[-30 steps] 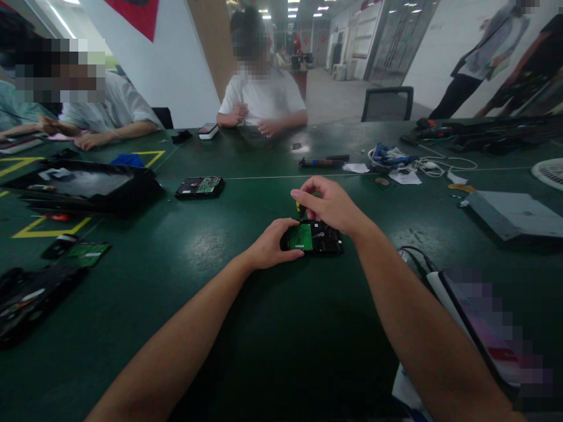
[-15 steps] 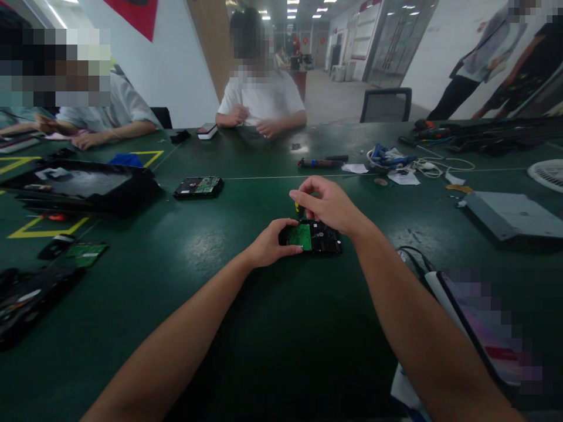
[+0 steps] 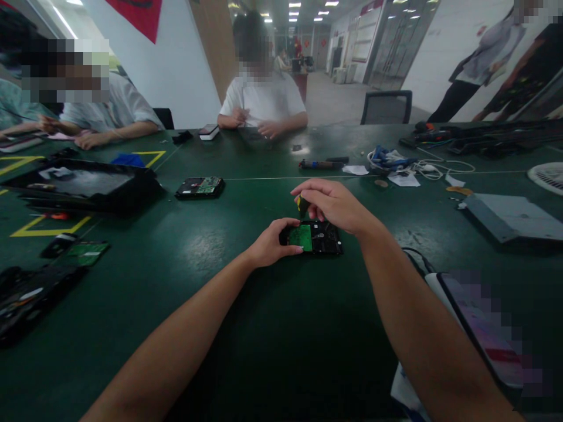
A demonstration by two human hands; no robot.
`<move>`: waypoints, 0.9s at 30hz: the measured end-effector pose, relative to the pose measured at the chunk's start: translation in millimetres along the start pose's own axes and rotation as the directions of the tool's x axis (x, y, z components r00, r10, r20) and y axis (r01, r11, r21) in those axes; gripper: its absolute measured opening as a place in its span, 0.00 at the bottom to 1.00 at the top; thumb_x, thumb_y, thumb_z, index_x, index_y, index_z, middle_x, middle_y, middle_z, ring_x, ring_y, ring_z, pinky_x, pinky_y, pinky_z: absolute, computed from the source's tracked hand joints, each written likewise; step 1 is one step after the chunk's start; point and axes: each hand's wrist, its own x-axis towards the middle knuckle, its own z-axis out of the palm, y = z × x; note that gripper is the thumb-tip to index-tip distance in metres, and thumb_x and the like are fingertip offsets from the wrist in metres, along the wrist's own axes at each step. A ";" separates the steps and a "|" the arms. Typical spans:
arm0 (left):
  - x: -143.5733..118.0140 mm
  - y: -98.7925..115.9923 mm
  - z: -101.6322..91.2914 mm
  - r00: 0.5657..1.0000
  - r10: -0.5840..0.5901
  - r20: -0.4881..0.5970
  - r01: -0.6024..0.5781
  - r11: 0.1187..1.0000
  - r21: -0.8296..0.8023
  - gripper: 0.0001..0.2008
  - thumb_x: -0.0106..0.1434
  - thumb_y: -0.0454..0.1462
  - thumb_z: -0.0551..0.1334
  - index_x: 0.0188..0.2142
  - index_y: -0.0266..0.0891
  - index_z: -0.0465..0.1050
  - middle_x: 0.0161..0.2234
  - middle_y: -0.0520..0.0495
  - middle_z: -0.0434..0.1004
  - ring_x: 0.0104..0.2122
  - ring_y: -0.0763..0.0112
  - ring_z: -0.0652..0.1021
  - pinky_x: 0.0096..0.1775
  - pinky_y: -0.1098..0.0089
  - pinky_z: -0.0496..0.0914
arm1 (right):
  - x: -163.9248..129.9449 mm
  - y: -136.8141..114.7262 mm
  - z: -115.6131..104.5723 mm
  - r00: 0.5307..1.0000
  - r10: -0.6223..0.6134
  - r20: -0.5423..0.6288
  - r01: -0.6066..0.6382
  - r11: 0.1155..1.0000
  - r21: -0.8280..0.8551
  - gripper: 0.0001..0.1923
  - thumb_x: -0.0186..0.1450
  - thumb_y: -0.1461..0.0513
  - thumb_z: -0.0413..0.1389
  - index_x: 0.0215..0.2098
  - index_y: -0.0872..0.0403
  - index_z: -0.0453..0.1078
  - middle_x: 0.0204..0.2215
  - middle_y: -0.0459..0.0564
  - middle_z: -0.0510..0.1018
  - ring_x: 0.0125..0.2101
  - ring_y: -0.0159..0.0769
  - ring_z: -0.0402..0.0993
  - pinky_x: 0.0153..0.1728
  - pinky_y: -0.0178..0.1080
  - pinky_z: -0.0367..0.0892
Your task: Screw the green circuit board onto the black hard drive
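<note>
A black hard drive with a green circuit board lies flat on the dark green table in front of me. My left hand grips its left end, thumb on the near edge and fingers on the far edge. Above the drive's far edge, my right hand pinches a small screwdriver with a yellow and black handle. The screwdriver points down at the board's far side; its tip is too small to make out.
A second hard drive lies ahead to the left, near a black tray. At right are a phone, a grey metal box and tangled cables. Across the table a person in a white shirt sits.
My right hand has shifted slightly around the screwdriver, its fingers now extended a little more over the handle. My left hand and the hard drive stay in place.
</note>
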 end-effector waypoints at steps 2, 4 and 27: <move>-0.6 -0.6 0.0 1.000 -0.004 0.000 0.004 1.000 -0.006 0.36 0.58 0.45 0.74 0.63 0.46 0.65 0.61 0.41 0.71 0.61 0.52 0.73 0.62 0.48 0.68 | -1.4 -2.5 -1.0 1.000 -0.019 -0.023 0.018 0.999 -0.039 0.12 0.71 0.54 0.56 0.43 0.51 0.78 0.28 0.46 0.75 0.25 0.31 0.68 0.24 0.37 0.60; -0.8 -1.5 0.7 1.000 -0.005 -0.004 0.005 1.000 -0.031 0.38 0.58 0.45 0.74 0.64 0.45 0.63 0.61 0.41 0.72 0.61 0.53 0.73 0.62 0.48 0.67 | -2.4 -4.1 -1.3 0.998 -0.031 -0.052 0.028 0.997 -0.065 0.13 0.70 0.53 0.57 0.40 0.52 0.78 0.28 0.46 0.75 0.26 0.32 0.68 0.25 0.37 0.60; 0.1 -4.8 6.3 0.999 -0.003 -0.033 0.000 0.994 -0.113 0.41 0.57 0.42 0.76 0.65 0.43 0.59 0.59 0.39 0.72 0.61 0.53 0.73 0.64 0.49 0.66 | -2.2 -3.6 1.3 0.999 -0.027 -0.040 0.025 0.997 -0.070 0.16 0.68 0.49 0.61 0.39 0.52 0.78 0.30 0.47 0.78 0.26 0.31 0.69 0.24 0.36 0.62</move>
